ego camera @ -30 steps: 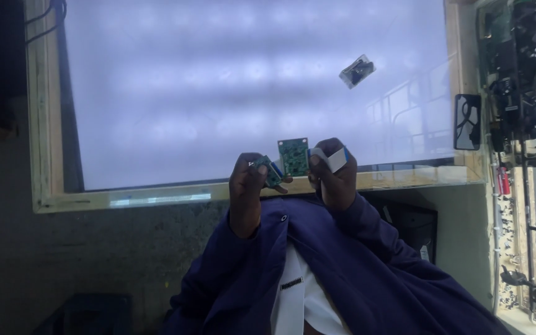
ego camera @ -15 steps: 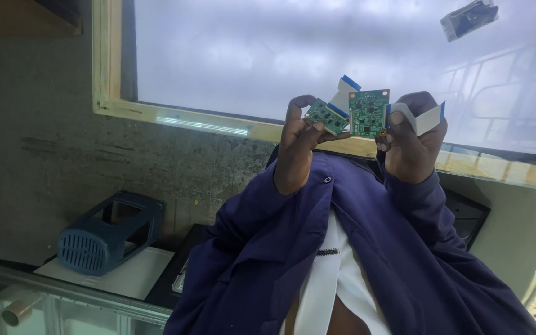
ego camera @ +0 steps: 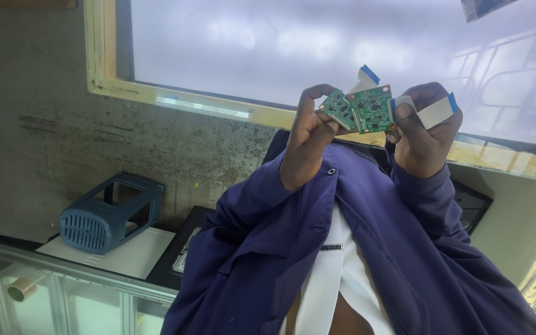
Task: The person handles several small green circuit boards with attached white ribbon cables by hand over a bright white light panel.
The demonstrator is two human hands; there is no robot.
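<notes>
The person wears a loose, dark purple-blue work coat (ego camera: 398,248) with long sleeves that reach the wrists of both bare hands; the left hand (ego camera: 308,146) and right hand (ego camera: 426,139) carry no gloves. A small dark round button (ego camera: 331,171) sits at the left cuff. Under the open coat front shows a white garment (ego camera: 336,279), perhaps a shirt, crossed by a short dark strip.

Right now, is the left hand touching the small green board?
Touching. The head view shows the left hand pinching the small green board between thumb and fingertips, with no gap visible.
</notes>
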